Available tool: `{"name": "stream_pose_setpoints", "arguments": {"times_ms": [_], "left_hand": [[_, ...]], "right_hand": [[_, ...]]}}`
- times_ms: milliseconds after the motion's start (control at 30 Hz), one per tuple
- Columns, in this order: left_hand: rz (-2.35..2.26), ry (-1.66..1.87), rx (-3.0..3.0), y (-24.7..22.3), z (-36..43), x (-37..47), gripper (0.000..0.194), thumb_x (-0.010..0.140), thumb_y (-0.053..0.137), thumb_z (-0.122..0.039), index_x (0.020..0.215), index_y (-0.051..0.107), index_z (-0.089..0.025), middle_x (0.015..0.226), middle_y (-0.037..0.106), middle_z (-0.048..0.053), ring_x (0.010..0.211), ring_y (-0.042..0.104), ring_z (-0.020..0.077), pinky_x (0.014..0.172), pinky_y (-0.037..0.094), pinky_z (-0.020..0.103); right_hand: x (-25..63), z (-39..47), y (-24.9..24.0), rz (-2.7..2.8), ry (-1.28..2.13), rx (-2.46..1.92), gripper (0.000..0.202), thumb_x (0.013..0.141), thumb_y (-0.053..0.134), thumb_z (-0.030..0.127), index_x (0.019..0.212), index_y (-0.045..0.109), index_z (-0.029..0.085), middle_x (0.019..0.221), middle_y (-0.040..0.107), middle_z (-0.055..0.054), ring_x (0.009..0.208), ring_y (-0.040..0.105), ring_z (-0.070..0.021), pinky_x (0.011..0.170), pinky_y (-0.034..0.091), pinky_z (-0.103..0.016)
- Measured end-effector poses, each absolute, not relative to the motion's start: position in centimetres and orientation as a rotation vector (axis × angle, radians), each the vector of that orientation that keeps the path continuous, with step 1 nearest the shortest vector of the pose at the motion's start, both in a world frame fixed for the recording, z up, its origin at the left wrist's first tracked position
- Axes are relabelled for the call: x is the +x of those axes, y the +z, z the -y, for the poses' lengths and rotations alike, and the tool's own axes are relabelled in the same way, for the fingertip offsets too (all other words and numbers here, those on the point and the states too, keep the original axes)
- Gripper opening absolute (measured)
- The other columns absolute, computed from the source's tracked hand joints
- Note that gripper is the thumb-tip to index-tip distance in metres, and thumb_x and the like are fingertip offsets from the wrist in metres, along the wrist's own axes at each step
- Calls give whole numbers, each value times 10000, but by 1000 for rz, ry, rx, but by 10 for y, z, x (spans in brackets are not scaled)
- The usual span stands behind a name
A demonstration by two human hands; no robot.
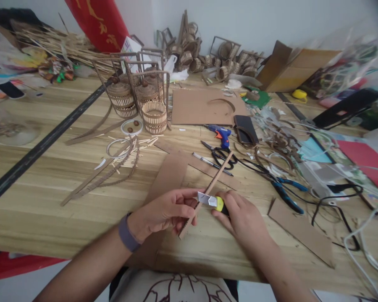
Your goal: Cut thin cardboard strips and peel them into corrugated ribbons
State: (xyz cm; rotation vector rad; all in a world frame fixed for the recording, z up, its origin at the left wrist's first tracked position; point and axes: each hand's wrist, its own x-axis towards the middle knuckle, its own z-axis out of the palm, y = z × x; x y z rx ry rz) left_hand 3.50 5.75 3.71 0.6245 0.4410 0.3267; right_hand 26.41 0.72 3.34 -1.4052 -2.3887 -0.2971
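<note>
Gold characters run down a red banner (97, 25) at the back; they are partly cut off and too blurred to read with certainty. A white card (130, 47) behind some small handled buckets bears coloured printing, also too small to make out.

At the near side of a wooden table (66, 226), a person works with both bare hands. The left hand (173, 209), with a grey-purple band (128, 233) on its wrist, pinches a narrow cardboard strip (219, 174) between thumb and fingers near the strip's lower end. A short piece sticks out below the grip; the longer part slants up and away to the right, past the fingertips. The right hand (239, 212) is closed around the yellow and black handle of a utility knife (221, 204). Its broad metal blade points left and lies across the strip, just beside the left fingertips.

Beneath the left hand is a long flat cardboard piece (170, 176). Beyond the strip's far end lie black-handled scissors (208, 147), a pen (204, 161) and a blue glue gun (221, 132). Farther off, a dark phone (245, 128) sits near a large cardboard sheet (201, 105). To the right are blue and black pliers (286, 195). To the left, thin wooden sticks (130, 160) are scattered in front of an open-topped slatted bucket (154, 119).
</note>
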Motion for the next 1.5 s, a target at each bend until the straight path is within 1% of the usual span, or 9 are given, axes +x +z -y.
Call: {"name": "stream_pose_setpoints", "arguments": {"times_ms": [333,500,767,933,1133,1233,1333,1400,1500], "left_hand": [[-437,284,634,40,-59,31,695,757,722,-178,1415,501,-171,762,716,-5,381,568,38,361,452,112],[-459,271,646,40,-58,31,701,735,723,-175,1406,520,-197,744,718,-23,378,559,32,355,443,104],[-511,247,704,37,-59,33,738,717,687,-158,1427,492,-198,732,705,-31,362,536,36,343,427,119],[-506,213,788,37,-55,37,593,751,612,-178,1343,575,-176,636,646,-48,330,474,36,331,422,125],[-549,231,850,35,-53,39,619,716,615,-188,1333,567,-191,650,622,-45,355,474,52,332,368,140],[-608,325,876,33,-51,41,434,794,628,-278,1208,633,-151,602,590,-38,424,489,55,379,328,127],[-650,415,932,34,-50,44,365,824,658,-405,1048,660,-117,690,641,-7,396,401,23,365,288,144],[-682,423,947,35,-49,47,335,803,683,-389,1002,646,-122,711,648,-17,345,320,4,329,249,159],[-706,391,943,34,-49,48,282,779,685,-332,974,633,-136,616,595,-63,299,274,1,295,203,158]], "right_hand": [[280,-9,28,2375,-262,-1487,457,1011,288,530,934,563,173,738,636,-59,626,632,-191,546,458,-286],[292,-8,22,2374,-166,-1571,426,997,344,536,995,575,177,804,657,-71,684,649,-206,591,473,-302],[289,-9,24,2381,-241,-1579,472,1007,285,540,930,575,176,753,641,-66,647,630,-201,561,448,-294],[275,-7,24,2374,-262,-1528,478,1020,255,518,906,565,173,734,630,-59,640,625,-187,560,440,-276],[270,-7,21,2371,-247,-1527,480,1021,252,516,883,561,175,737,629,-60,614,614,-184,543,435,-280],[268,-5,19,2385,-206,-1542,471,1019,267,518,878,565,181,745,627,-59,621,612,-179,547,439,-277],[265,-3,19,2390,-194,-1527,462,1019,277,515,891,567,178,747,628,-56,612,610,-171,540,440,-270],[262,-2,18,2389,-197,-1517,450,1018,292,511,894,568,178,747,629,-54,608,611,-170,541,440,-268],[259,-2,18,2398,-180,-1517,422,1012,332,504,889,572,179,758,631,-56,628,616,-175,553,441,-272]]}}
